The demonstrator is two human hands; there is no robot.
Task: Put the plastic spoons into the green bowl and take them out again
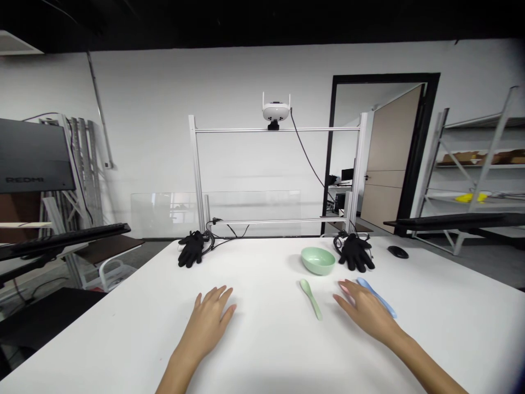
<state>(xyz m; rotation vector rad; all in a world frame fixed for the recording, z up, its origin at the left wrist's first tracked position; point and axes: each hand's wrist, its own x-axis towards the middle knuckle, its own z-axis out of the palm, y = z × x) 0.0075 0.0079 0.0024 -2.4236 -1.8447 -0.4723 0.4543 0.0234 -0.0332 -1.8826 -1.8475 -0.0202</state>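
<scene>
My left hand [208, 322] is at the left of the white table [262, 339], palm down, fingers spread and holding nothing. On the right, my right hand [366, 310] is stretched out with its fingers apart, over a pink item [345, 288] that is mostly hidden beneath it; its kind cannot be made out. A blue spoon [381, 301] lies just right of this hand and is partly covered by it. To the hand's left a light green spoon [311, 300] lies flat. Behind the spoons stands a green bowl [318, 261].
Black gloves with cables lie at the back, one at left [191, 249] and one at right [355, 253]. A black mouse [397, 251] is near the right edge. A metal frame [279, 130] carrying a white camera-like device [276, 111] rises behind the table.
</scene>
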